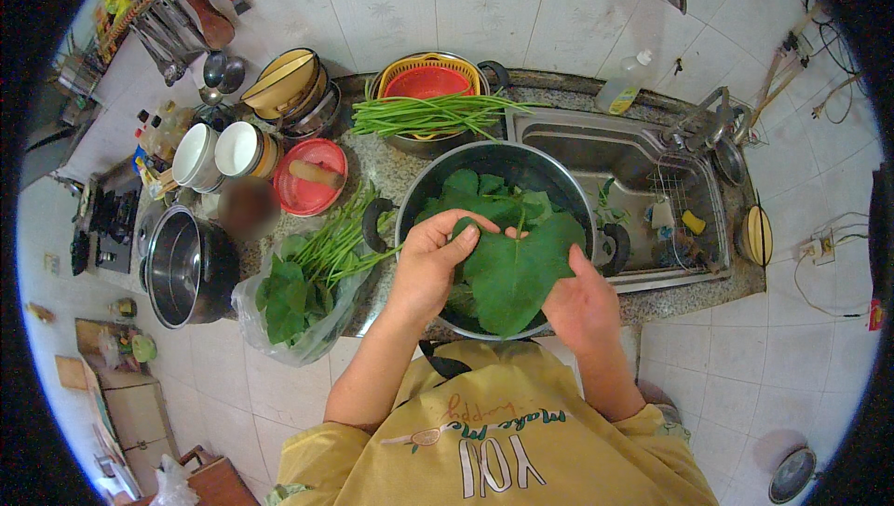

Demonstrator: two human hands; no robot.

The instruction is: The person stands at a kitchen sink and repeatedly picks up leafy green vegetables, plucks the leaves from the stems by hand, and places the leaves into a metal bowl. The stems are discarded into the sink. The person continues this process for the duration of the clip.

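Observation:
A broad green leaf (521,273) is spread between my two hands above a large pot (575,175). My left hand (430,259) pinches the leaf's upper left edge between thumb and fingers. At its right side, my right hand (585,309) has the thumb against the leaf's edge, and the other fingers are partly hidden behind it. More green leaves (480,191) lie inside the pot. Left of the pot, a clear plastic bag (303,350) holds leafy greens (289,301) with long stems. Behind the pot, trimmed green stems (419,115) rest across stacked baskets (430,84).
A steel sink (577,138) with a wire rack (670,199) and yellow sponge (693,221) is at the right. To the left stand an empty steel pot (182,269), white bowls (239,148) and a red basket (321,157). A soap bottle (626,82) stands behind the sink.

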